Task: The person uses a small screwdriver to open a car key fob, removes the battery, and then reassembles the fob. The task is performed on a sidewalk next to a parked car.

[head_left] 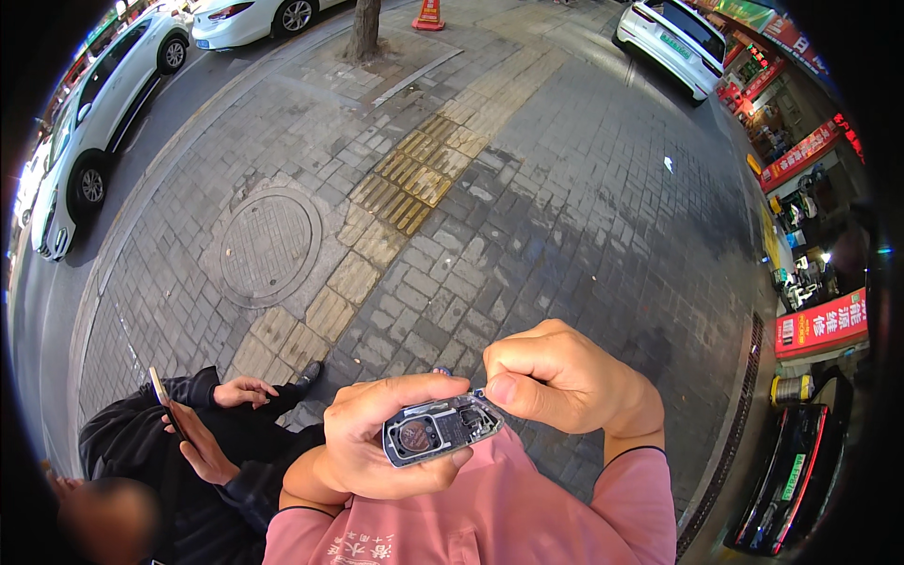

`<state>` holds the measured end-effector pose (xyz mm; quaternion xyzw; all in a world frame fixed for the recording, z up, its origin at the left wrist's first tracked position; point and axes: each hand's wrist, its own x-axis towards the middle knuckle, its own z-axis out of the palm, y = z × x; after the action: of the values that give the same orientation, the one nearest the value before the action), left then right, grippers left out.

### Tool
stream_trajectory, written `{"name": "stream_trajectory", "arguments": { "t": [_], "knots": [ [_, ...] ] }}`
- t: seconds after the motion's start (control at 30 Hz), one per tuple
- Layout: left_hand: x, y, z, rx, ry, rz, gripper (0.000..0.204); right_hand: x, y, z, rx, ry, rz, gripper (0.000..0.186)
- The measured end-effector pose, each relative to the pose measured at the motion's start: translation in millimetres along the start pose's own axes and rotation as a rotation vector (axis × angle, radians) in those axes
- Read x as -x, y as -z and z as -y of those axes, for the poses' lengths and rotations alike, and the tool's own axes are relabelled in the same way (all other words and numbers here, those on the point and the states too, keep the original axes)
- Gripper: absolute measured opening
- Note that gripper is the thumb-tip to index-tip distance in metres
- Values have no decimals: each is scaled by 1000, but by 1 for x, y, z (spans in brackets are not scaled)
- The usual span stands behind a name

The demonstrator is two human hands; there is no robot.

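While clasping the opened key fob (460, 427) in the left hand (362, 428) before the pink shirt (513, 504), with coin cell (414, 435) upward, presumably for visibility, holds the right hand (557, 379) at its right end; cannot tell whether pinching anything.

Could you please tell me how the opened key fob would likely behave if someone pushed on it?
The opened key fob would probably feel stiff, given how rigid its edges look. It is likely light, being small enough for the left grip. Its round battery lies uncovered, so its inside seems rather delicate.
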<state>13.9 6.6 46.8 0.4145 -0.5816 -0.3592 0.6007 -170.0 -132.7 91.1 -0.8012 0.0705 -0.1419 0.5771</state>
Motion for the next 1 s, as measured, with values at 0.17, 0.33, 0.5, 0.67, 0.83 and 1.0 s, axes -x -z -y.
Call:
{"name": "stream_trajectory", "arguments": {
  "t": [0.17,0.33,0.5,0.67,0.83,1.0],
  "knots": [
    [4,-1,3,33,-3,4,53,2,-6,0,-34,-49,-35,37],
    [-1,0,-3,76,61,17,51,1,2,3,-121,-277,57,39],
    [1,-4,-7,142,171,-4,48,4,-1,1,-64,-218,2,35],
    [-2,-10,-12,121,186,-20,48,12,-14,3,-56,-76,-256,16],
    [-1,-13,-11,106,159,-48,49,18,-1,6,-68,-62,-174,30],
    [-1,-10,-17,125,160,30,50,26,1,6,71,9,-171,32]
  ]
}}
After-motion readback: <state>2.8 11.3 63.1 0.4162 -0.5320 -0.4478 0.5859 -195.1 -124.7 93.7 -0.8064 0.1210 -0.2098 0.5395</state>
